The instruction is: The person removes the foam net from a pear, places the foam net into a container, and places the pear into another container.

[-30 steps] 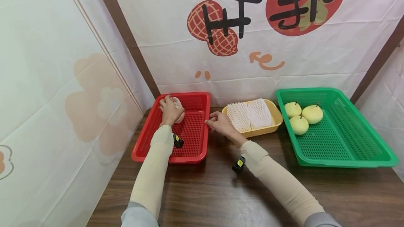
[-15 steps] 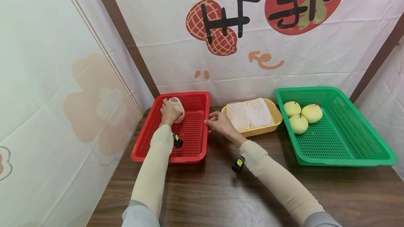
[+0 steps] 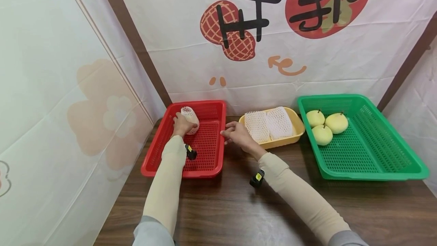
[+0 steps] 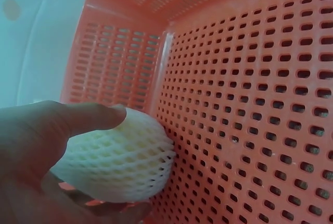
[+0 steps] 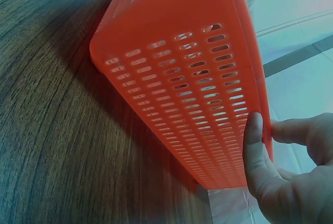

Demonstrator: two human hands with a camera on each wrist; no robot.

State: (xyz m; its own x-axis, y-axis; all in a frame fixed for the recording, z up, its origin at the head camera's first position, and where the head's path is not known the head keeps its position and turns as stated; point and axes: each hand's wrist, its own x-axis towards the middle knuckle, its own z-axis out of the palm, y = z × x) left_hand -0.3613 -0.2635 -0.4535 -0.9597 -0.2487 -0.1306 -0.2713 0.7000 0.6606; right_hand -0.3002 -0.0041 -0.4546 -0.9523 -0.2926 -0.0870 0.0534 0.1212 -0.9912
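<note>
Inside the red plastic basket (image 3: 206, 151), toward its back left, lies a pear in a white foam net (image 3: 192, 117). My left hand (image 3: 182, 125) holds it from the near left side. Thumb on top and fingers below wrap the netted pear (image 4: 122, 159) in the left wrist view, where pale yellow shows through the mesh. At the basket's right side, my right hand (image 3: 239, 135) pinches the rim between thumb and fingers. The right wrist view shows that hand (image 5: 291, 182) at the edge of the slotted basket wall (image 5: 179, 86).
A yellow tray (image 3: 299, 126) with white foam nets (image 3: 257, 126) stands right of the red basket. Farther right, a green basket (image 3: 362, 155) holds three pale yellow pears (image 3: 322, 135). A printed cloth (image 3: 177, 60) hangs behind the brown wooden table (image 3: 218, 212).
My left fingers have slid slightly back toward me along the netted pear, uncovering more of its far end. My right hand stays on the basket rim.
</note>
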